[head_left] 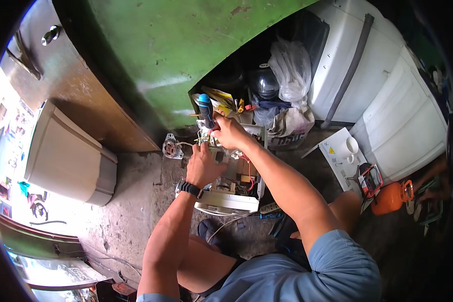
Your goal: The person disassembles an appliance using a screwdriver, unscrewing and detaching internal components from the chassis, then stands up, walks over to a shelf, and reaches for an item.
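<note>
An opened appliance (226,203) with a white casing stands on the floor before me, its wiring and inner parts bare. My right hand (229,132) grips a screwdriver (206,109) by its blue and black handle, held upright over the far left part of the casing. The screwdriver's tip is hidden among wires and my fingers. My left hand (204,165) rests beside it on the near side, fingers stretched towards the wires and thumb apart. Red wires (249,173) run along the right inside of the casing. A round metal part (172,146) lies left of the appliance.
A green wall panel (151,45) rises in front. Plastic bags (291,70) and a sack (292,126) lie behind the appliance. To the right are a white panel (337,151) and an orange gas cylinder (389,197). A power strip (270,208) lies near my legs.
</note>
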Demonstrator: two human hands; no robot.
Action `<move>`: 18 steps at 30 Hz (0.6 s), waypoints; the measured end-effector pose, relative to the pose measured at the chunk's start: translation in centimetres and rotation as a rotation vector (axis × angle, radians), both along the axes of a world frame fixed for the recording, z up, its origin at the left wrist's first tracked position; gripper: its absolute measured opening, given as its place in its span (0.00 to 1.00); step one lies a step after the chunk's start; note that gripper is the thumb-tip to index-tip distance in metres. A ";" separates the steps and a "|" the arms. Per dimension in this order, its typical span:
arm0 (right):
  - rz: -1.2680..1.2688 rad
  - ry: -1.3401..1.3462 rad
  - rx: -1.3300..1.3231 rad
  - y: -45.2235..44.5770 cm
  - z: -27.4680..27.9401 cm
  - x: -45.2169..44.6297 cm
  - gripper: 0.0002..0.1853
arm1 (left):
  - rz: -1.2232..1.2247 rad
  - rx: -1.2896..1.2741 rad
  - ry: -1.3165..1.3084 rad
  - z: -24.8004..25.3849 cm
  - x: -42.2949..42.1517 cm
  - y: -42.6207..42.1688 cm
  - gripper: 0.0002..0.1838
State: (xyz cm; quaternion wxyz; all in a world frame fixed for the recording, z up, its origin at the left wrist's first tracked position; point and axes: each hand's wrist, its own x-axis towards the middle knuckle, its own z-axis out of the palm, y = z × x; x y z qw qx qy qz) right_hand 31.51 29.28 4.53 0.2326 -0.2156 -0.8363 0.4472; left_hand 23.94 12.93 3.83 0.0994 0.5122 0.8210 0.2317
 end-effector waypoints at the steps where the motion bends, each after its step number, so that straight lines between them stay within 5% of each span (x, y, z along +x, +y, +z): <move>1: -0.006 0.009 0.034 -0.1 -0.4 0.0 0.20 | 0.003 -0.010 -0.007 0.2 0.1 0.0 0.50; 18: -0.004 0.077 0.153 -0.3 -1.9 0.0 0.31 | -0.018 0.053 0.042 -0.2 -0.1 0.0 0.46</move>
